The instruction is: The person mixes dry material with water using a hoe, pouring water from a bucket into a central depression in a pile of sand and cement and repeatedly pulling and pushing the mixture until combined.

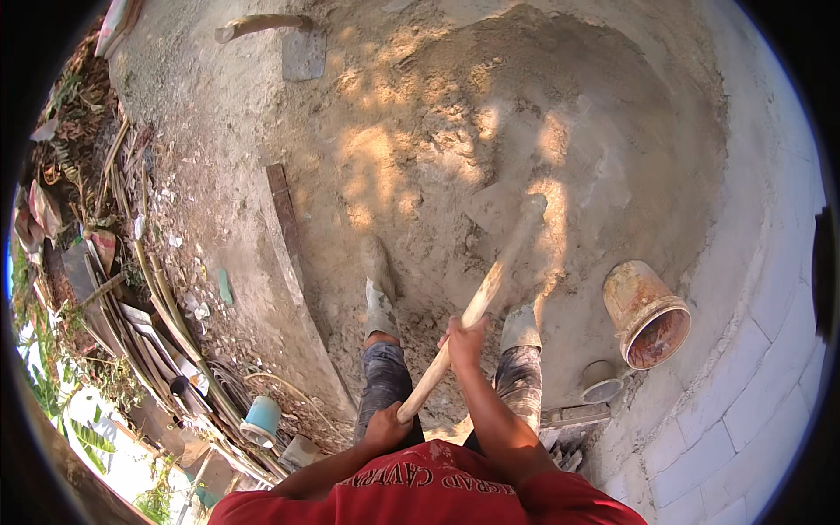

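Both my hands grip the pale wooden handle of a hoe (477, 302). My left hand (387, 430) is wrapped round the handle's rear end, close to my body. Farther up the shaft, my right hand (465, 342) is closed round it. The handle slants away to the right, and the hoe's blade (492, 208) rests in a grey-brown sandy mix (437, 157), its lower edge hard to make out. My boots (379, 284) stand in the mix, one on each side of the handle.
On the right lies a tipped, stained bucket (643, 306), with a smaller bucket (600, 382) nearer me. A block wall (744, 376) bounds that side. A long board (302, 289) edges the mix on the left. Beyond are bamboo poles (162, 297), a blue pail (262, 416) and another hoe (304, 57).
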Action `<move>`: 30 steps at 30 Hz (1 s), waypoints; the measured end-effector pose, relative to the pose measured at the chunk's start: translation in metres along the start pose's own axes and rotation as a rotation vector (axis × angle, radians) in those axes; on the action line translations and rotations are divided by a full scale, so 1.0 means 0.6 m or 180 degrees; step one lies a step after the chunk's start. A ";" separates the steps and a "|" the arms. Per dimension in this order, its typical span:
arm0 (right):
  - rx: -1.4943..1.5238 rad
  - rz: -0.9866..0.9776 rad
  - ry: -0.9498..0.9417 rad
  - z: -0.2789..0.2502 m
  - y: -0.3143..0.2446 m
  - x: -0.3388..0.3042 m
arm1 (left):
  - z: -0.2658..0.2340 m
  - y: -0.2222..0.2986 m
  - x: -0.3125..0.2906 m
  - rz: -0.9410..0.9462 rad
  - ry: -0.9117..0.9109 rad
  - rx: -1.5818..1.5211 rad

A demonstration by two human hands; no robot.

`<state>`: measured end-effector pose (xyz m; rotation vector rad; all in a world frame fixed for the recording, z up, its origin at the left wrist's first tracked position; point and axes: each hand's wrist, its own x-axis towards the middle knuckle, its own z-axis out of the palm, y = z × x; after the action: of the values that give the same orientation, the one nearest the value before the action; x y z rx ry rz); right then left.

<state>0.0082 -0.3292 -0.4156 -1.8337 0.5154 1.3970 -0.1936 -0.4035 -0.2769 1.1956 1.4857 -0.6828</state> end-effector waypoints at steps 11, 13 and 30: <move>-0.3361 -0.1471 -0.0917 0.380 -0.431 0.323 | -0.111 0.347 0.421 0.0549 -0.0028 -0.3566; -0.3572 -0.1423 -0.0764 0.345 -0.351 0.305 | -0.067 0.328 0.362 0.0191 -0.0401 -0.4129; -0.2561 -0.0311 -0.0071 0.013 0.054 -0.019 | 0.083 -0.005 -0.086 -0.0549 -0.1392 -0.2311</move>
<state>-0.0229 -0.3451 -0.4164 -2.4063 -0.1982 1.6930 -0.1811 -0.4652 -0.2426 0.3385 1.2934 -0.4153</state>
